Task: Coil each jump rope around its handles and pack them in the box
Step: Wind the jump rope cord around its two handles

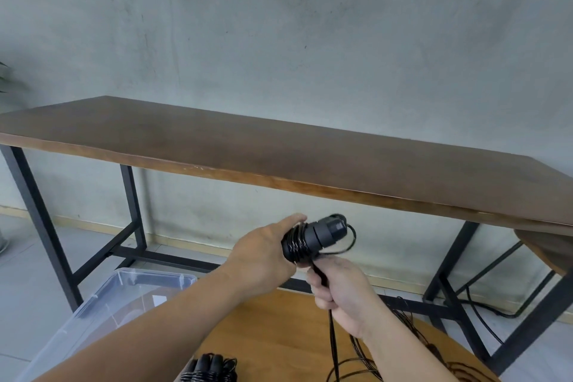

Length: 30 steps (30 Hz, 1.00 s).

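Head view: left hand (263,254) gripping handles (313,239), half-wrapped; right hand (338,285) pinching rope (333,347), feeding slack. Loose ropes (412,347) on round table (273,329); coiled bundle (210,367) waiting. Box (102,310) apparently unpacked.

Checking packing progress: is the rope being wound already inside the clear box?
No: the left hand holds the black handles in the air, right of the clear box.

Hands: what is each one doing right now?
Left hand: grips the jump rope handles.
Right hand: grips the black rope below them.
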Tool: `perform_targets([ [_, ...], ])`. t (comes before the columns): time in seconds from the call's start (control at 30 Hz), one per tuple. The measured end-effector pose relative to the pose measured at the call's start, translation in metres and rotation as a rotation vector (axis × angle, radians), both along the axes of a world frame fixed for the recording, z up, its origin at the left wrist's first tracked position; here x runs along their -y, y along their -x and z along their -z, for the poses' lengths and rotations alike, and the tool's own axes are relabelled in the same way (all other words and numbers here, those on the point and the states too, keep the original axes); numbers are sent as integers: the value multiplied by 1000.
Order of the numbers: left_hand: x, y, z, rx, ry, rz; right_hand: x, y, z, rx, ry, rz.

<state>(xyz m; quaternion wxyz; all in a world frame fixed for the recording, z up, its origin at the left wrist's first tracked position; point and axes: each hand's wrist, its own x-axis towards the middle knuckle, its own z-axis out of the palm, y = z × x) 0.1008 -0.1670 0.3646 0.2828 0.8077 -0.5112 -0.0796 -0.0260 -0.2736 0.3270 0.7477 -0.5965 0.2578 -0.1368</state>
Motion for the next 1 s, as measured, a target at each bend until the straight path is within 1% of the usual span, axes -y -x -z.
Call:
perform_targets([
  [0.07,2,-7,-2,91,5,-68,-10,2,1,-59,50,8],
  [0.13,5,-12,2,178,-17,-113,-18,3,-2,-119,163,4],
  [0.2,6,-11,6,253,-57,-136,-24,3,-7,-217,350,-10],
  [0.27,8,-11,11,376,-105,-149,-26,4,-14,-314,559,-51],
  [0.33,9,-11,14,488,-139,-161,-27,7,-22,-391,724,-101],
  [0.47,12,-6,16,651,-188,-156,-28,12,-43,-552,971,-188],
  [0.6,11,1,17,733,-217,-114,-34,14,-65,-673,1185,-255],
  [0.7,11,0,14,771,-227,-66,-33,13,-83,-714,1252,-259],
  [0.8,7,-3,7,759,-209,28,-25,13,-105,-679,1233,-253],
  [0.9,0,-4,-3,646,-134,166,-10,15,-125,-584,1121,-302],
  [1.0,-7,-6,-12,505,-101,292,7,14,-131,-471,1020,-363],
])
